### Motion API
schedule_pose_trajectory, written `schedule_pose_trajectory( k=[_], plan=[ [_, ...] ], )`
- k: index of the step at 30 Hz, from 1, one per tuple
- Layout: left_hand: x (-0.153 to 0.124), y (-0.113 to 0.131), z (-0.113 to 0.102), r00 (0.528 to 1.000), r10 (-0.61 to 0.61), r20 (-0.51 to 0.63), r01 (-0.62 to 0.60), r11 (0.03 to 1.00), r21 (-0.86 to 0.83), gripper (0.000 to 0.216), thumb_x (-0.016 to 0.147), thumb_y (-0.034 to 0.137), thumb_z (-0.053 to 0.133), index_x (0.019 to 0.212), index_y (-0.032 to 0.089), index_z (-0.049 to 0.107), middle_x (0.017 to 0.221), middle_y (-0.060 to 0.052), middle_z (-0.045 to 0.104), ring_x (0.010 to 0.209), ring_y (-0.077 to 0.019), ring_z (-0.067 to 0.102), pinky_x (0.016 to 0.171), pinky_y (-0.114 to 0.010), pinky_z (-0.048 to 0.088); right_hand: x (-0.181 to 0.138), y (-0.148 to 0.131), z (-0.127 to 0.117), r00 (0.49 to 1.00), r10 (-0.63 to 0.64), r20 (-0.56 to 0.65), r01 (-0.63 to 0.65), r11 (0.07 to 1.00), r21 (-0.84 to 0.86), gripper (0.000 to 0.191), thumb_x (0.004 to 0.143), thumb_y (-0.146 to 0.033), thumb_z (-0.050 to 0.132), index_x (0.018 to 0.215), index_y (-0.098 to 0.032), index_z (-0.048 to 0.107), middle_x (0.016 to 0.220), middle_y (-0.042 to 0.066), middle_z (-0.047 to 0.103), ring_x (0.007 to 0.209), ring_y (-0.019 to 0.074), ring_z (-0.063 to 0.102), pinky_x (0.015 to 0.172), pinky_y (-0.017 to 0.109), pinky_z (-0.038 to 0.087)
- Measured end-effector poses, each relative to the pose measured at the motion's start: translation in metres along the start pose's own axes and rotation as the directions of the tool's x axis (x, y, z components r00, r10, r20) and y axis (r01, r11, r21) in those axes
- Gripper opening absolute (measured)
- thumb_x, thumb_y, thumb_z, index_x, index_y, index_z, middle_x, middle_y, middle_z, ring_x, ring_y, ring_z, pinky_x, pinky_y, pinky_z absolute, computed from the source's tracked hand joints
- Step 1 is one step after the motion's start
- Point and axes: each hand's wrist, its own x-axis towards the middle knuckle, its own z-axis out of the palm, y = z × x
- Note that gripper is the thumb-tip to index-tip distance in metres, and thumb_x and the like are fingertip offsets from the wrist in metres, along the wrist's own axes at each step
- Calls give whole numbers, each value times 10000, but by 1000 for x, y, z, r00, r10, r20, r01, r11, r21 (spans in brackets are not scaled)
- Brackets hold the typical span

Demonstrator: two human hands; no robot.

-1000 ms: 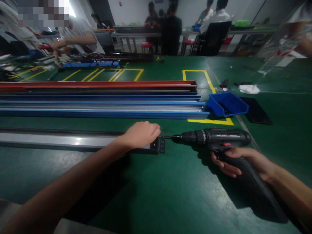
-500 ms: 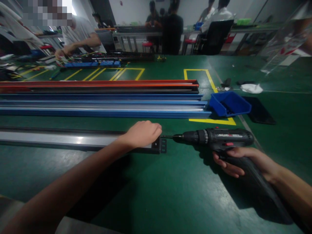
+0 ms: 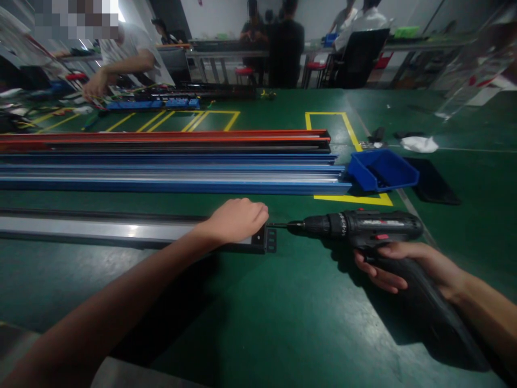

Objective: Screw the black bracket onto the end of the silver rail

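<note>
A long grey metal rail [image 3: 100,230] with a black end bracket [image 3: 270,240] lies across the green table [image 3: 283,323]. My left hand [image 3: 238,218] is closed over the rail's right end, pressing it down. My right hand [image 3: 407,264] grips the handle of a black cordless drill [image 3: 363,229]. The drill lies level, its bit touching the end bracket from the right.
A stack of long blue, black and red rails [image 3: 169,161] lies behind. A blue parts bin [image 3: 382,170] and a black pad [image 3: 432,186] sit at their right end, by yellow floor-tape marks. Other people work at tables at the back and far left.
Hands, drill and rail hold the same pose. The view has shifted slightly. A person at the far left has moved a hand.
</note>
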Motion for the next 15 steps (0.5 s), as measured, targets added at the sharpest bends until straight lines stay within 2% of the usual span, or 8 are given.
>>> schedule_pose_trajectory(
  k=[5, 8, 15],
  plan=[
    [0, -1, 1, 999, 31, -9, -30, 999, 36, 465, 1094, 277, 285, 1103, 172, 738, 990, -135, 803, 918, -301, 771, 708, -365, 523, 3, 3, -1, 999, -33, 35, 33, 999, -4, 315, 944, -350, 747, 1101, -91, 832, 905, 116, 734, 526, 63, 550, 578, 204, 536],
    [0, -1, 2, 999, 47, -11, -47, 998, 43, 448, 1097, 273, 297, 1113, 176, 735, 1012, -125, 804, 926, -277, 772, 718, -352, 526, 3, 4, -1, 999, -39, 12, 39, 999, -10, 318, 927, -370, 762, 1078, -102, 842, 885, 110, 726, 505, 64, 528, 561, 206, 534],
    [0, -1, 2, 998, 53, -18, -53, 997, 49, 468, 1103, 268, 277, 1108, 168, 734, 999, -127, 803, 884, -312, 770, 671, -378, 519, 1, 4, 1, 998, -58, 27, 60, 996, -71, 315, 933, -369, 755, 1096, -108, 821, 919, 119, 738, 542, 85, 561, 593, 225, 543]
  ],
)
